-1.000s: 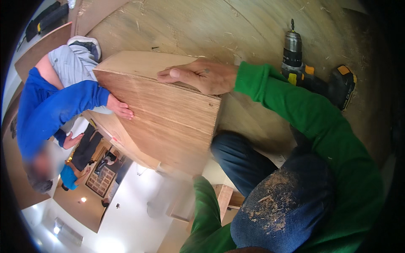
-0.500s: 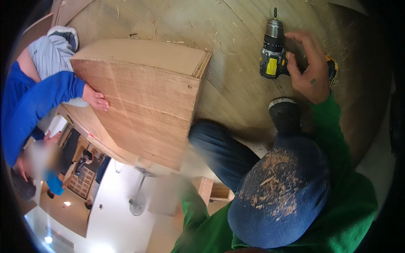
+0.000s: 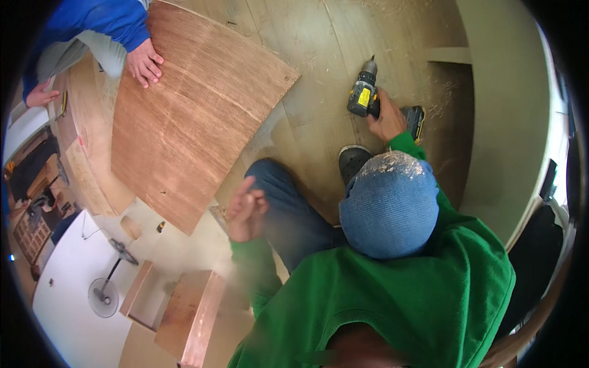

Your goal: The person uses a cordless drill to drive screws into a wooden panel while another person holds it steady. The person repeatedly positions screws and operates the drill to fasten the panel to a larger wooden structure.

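The right hand (image 3: pixel 388 119) stretches forward, a green sleeve (image 3: pixel 404 146) at its wrist, its grip closed around the handle of a drill (image 3: pixel 364 93). The left hand (image 3: pixel 245 211), blurred, is raised by the denim leg (image 3: pixel 288 208); its grip is loosely curled, fingers partly apart, with nothing seen in it. The drill has a dark body, a yellow label and a metal chuck narrowing to a bit that points away. Its body lies just left of the grip, its blocky battery (image 3: pixel 415 119) just right, over the plank floor (image 3: pixel 300 55), short of the pale board (image 3: pixel 509 122) along the floor's right edge. A co-worker's hand (image 3: pixel 144 63) presses flat on a reddish, streaky-grained wooden panel (image 3: pixel 196 116).
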Demonstrator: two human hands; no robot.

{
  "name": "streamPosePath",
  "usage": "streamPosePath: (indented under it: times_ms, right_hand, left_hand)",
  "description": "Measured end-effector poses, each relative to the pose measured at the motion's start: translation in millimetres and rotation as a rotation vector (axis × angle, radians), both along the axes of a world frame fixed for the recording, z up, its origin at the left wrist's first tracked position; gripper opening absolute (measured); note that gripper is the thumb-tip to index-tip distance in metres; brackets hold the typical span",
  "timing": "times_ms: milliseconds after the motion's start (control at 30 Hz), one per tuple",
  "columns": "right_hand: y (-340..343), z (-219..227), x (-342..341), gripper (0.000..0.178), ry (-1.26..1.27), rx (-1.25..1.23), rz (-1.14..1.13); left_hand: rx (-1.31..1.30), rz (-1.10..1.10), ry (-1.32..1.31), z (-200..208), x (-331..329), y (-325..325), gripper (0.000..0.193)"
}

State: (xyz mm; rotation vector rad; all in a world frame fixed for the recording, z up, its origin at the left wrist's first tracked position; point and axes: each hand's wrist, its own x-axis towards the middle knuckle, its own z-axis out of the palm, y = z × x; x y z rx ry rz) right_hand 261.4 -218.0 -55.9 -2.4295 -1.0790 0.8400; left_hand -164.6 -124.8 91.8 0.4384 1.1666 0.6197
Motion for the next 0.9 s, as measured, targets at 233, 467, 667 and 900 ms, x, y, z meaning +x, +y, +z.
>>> streamPosePath:
  times_ms: [233,467,667,900]
  right_hand:
    - [14.4,124.6,28.2,0.040,0.586,-0.073,-0.271]
    - [31.7,221.9,9.9,0.031,0.691,0.263,-0.099]
    - [26.0,235.6,-3.5,0.032,0.600,0.177,0.048]
    - [19.2,250.7,-23.2,0.035,0.781,0.146,0.121]
  left_hand:
    - [-0.112,-0.187,-0.281,-45.7,136.2,18.5,0.027]
    - [-0.098,-0.018,-0.345,-64.4,225.6,65.9,0.026]
    - [-0.089,-0.176,-0.282,-75.1,205.1,50.6,0.022]
    - [-0.116,-0.005,-0.328,-52.4,168.8,29.2,0.017]
